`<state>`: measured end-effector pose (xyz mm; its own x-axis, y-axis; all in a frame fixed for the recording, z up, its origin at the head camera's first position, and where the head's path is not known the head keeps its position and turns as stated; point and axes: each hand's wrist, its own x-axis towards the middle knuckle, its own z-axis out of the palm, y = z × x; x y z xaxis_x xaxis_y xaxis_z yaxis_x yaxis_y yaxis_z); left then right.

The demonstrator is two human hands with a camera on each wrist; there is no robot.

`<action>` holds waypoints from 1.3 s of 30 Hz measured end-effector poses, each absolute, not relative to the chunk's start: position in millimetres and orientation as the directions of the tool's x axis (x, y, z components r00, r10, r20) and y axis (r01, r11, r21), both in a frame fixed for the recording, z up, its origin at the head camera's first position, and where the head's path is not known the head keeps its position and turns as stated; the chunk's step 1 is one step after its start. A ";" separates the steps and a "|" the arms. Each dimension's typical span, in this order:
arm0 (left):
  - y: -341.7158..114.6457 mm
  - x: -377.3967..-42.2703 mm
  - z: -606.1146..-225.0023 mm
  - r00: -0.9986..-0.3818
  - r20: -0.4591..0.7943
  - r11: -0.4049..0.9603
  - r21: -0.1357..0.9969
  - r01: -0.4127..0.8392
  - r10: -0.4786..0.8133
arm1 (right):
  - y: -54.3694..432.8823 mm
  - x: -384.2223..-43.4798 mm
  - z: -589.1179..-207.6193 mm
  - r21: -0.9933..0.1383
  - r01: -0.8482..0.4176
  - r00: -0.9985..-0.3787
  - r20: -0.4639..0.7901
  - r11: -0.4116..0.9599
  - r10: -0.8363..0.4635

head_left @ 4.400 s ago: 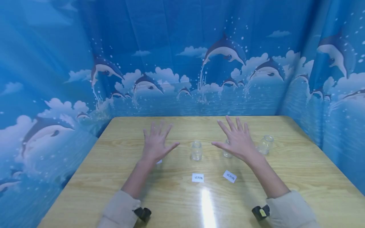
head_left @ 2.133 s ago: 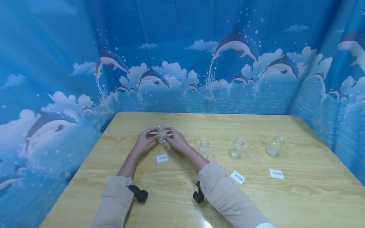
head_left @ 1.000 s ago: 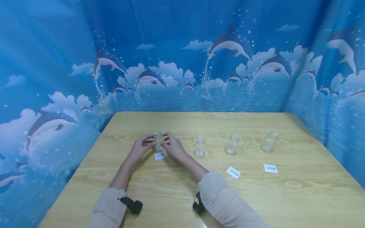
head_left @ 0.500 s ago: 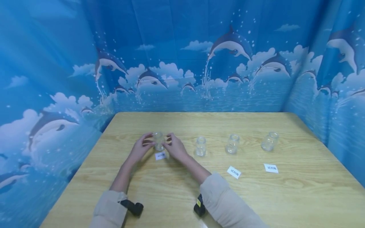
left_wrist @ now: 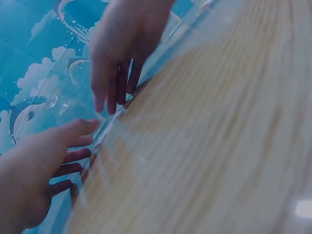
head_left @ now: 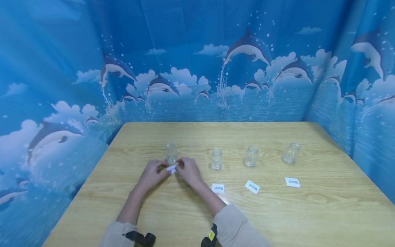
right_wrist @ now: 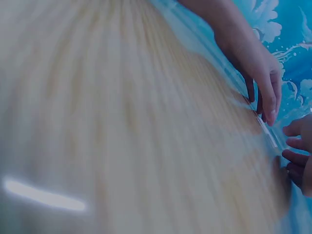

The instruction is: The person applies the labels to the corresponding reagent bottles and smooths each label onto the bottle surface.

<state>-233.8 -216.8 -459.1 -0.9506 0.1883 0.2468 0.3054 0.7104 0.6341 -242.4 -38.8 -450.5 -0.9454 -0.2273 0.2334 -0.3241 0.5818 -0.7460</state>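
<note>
A small white label card (head_left: 171,169) with dark print lies on the table in front of the leftmost clear glass jar (head_left: 171,154). At the card's left edge my left hand (head_left: 153,174) touches it with thumb and fingertips. My right hand (head_left: 189,171) is at the right edge, its thumb and index finger against the card. In the left wrist view the fingers of the left hand (left_wrist: 36,170) and right hand (left_wrist: 129,44) look relaxed and spread, meeting near the tabletop. The jar stands upright just behind the fingertips, apart from both hands. Fingertips partly cover the card.
To the right stand a second jar (head_left: 216,159), a third jar (head_left: 251,156) and a fourth jar (head_left: 291,153), the last two looking tilted. In front lie a straight card (head_left: 218,188), a slanted card (head_left: 252,187) and another card (head_left: 292,182). A dolphin-print curtain (head_left: 191,68) surrounds the table (head_left: 172,212).
Both hands first hovered spread, then held the leftmost jar and brought it nearer its card. They have since let go of the jar and moved toward the person onto the card.
</note>
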 end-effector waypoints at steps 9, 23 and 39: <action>-221.5 -230.2 -463.6 -0.918 0.332 0.725 0.574 0.380 0.218 | -40.9 -238.4 -464.9 -0.518 -0.489 -0.865 0.396 0.702 -0.310; -221.4 -233.9 -469.2 -0.904 0.361 0.712 0.571 0.408 0.229 | -37.0 -239.4 -468.6 -0.515 -0.510 -0.851 0.419 0.689 -0.316; -217.8 -234.7 -468.2 -0.921 0.328 0.717 0.589 0.373 0.209 | -35.1 -240.5 -466.8 -0.615 -0.444 -0.894 0.354 0.652 -0.275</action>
